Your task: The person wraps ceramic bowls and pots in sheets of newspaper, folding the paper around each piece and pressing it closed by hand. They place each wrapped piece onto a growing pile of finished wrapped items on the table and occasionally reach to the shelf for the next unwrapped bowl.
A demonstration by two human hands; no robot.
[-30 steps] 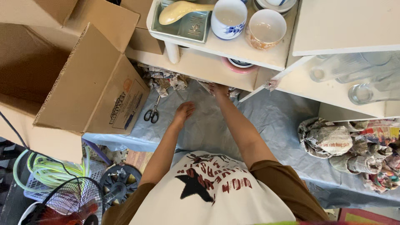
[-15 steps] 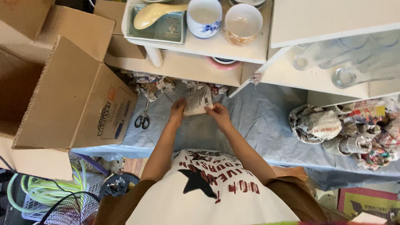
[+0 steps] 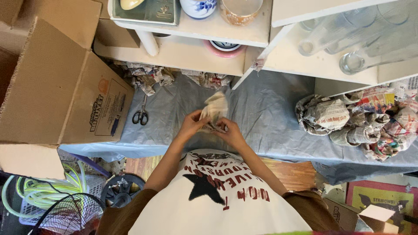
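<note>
Person wears a white short-sleeved cotton T-shirt (image 3: 217, 204) with a black star and dark red block lettering printed on the chest. Brown garment at both sides. Forearms bare; left hand (image 3: 190, 126) and right hand (image 3: 233, 134) ungloved.

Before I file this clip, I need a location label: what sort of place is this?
Probably a home storage or packing corner. The hands work a newspaper-wrapped bundle over a sheet-covered table, beside an open cardboard box, under white shelves of crockery and glasses.

Grey-covered table (image 3: 270, 109), scissors (image 3: 140, 115), newspaper-wrapped bundles (image 3: 361, 119)
</note>
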